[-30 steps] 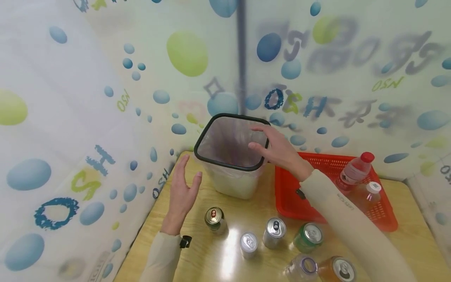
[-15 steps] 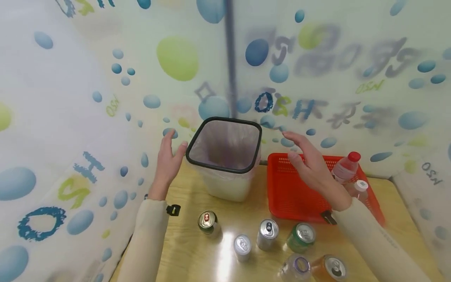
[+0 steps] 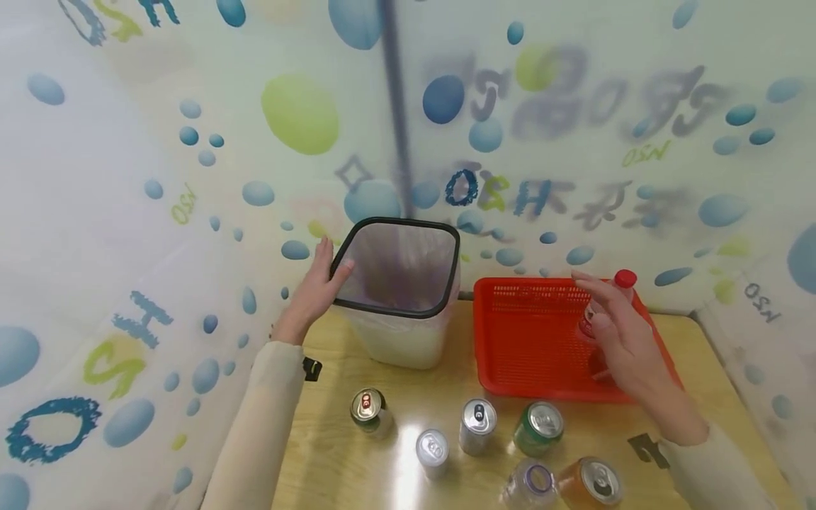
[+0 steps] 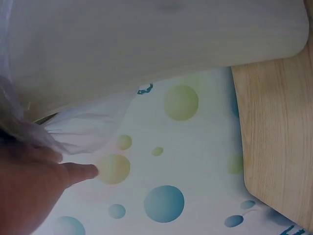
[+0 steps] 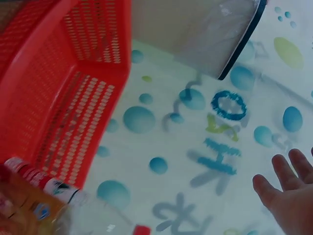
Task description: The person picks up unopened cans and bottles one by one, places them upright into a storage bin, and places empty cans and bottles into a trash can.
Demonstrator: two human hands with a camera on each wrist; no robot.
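My left hand (image 3: 312, 290) is at the left side of a white bin (image 3: 395, 343) with a black rim (image 3: 389, 312) and a clear liner. Its thumb crosses over the rim while the other fingers lie along the outside, fairly straight. In the left wrist view a finger points past the hanging liner (image 4: 93, 127). My right hand (image 3: 634, 354) hovers over the right part of a red plastic basket (image 3: 529, 354), fingers loosely spread and holding nothing. Behind it, partly covered, a red-capped bottle (image 3: 625, 279) lies in the basket. The right wrist view shows bottles with a clear bottle (image 5: 98, 220) among them.
On the wooden table (image 3: 319, 453) stand a dark can (image 3: 370, 411), a small white can (image 3: 433, 452), a silver can (image 3: 477, 425), a green can (image 3: 538, 428), an orange can (image 3: 589, 485) and a clear bottle (image 3: 530, 485). Patterned sheets (image 3: 306, 184) close off the back and left.
My right hand has moved right, from the bin's rim to above the basket's bottles. My left hand has come in to the bin's left rim. The head view has shifted slightly.
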